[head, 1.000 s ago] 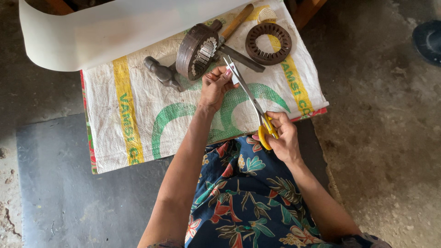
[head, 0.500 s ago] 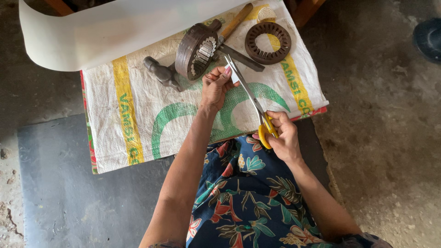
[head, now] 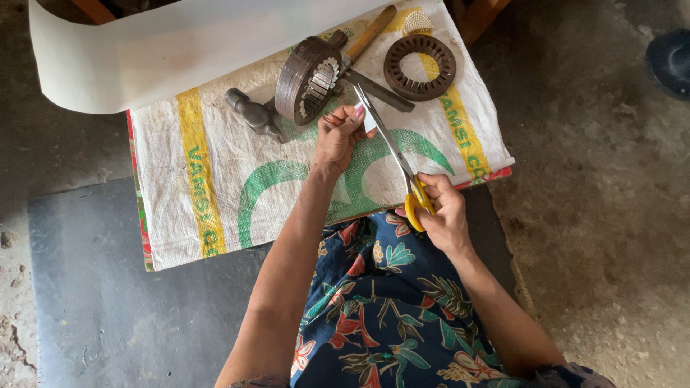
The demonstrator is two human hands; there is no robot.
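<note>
Rough grey concrete floor [head: 611,237] surrounded our low tabletop [head: 496,11], which was covered by a white woven sack [head: 215,187] with yellow stripes and green curved shapes. At the centre of the frame, the fingers [head: 353,113] of our left hand [head: 336,138] were pinched shut on a small white strip of paper [head: 369,120], held just above the sack. Our right hand [head: 440,212], lower and to the right, had its fingers closed through the yellow handles of a pair of scissors [head: 394,154]; the long blades ran up and to the left, reaching the paper strip, slightly parted around it. Just above the left hand stood a dark metal motor stator [head: 307,79], tilted on its edge, with a wooden-handled tool [head: 368,37] behind it. A flat dark ring [head: 420,67] with slots lay at the upper right of the sack. A dark metal piece [head: 253,115] lay left of the stator. A wide sheet of pale paper [head: 165,54] curled across the upper left. Our lap, at the bottom, wore dark blue floral cloth [head: 388,309].
</note>
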